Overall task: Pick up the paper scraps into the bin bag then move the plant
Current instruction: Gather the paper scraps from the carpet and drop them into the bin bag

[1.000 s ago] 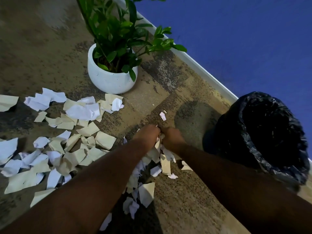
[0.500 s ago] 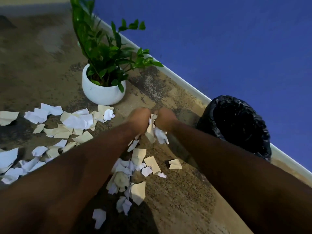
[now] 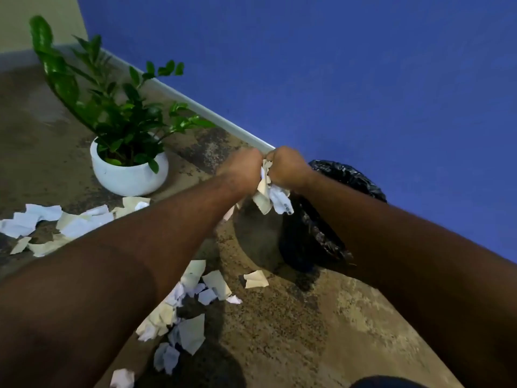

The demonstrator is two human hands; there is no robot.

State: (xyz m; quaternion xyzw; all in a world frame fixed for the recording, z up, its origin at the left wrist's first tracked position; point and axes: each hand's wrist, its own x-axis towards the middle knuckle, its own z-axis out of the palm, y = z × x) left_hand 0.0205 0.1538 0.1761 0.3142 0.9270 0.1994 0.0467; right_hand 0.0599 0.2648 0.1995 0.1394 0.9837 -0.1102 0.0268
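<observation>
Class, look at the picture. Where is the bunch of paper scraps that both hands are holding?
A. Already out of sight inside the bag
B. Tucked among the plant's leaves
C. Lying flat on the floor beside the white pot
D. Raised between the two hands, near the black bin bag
D: the left hand and right hand clasp the paper scraps together in the air, next to the black bin bag.

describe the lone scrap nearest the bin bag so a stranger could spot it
Start at the blue wall, then the crinkled black plastic bin bag at its foot. On the mottled brown floor just below the bag lies one cream torn paper scrap, alone, apart from the mixed white-and-cream scrap cluster to its left.
</observation>
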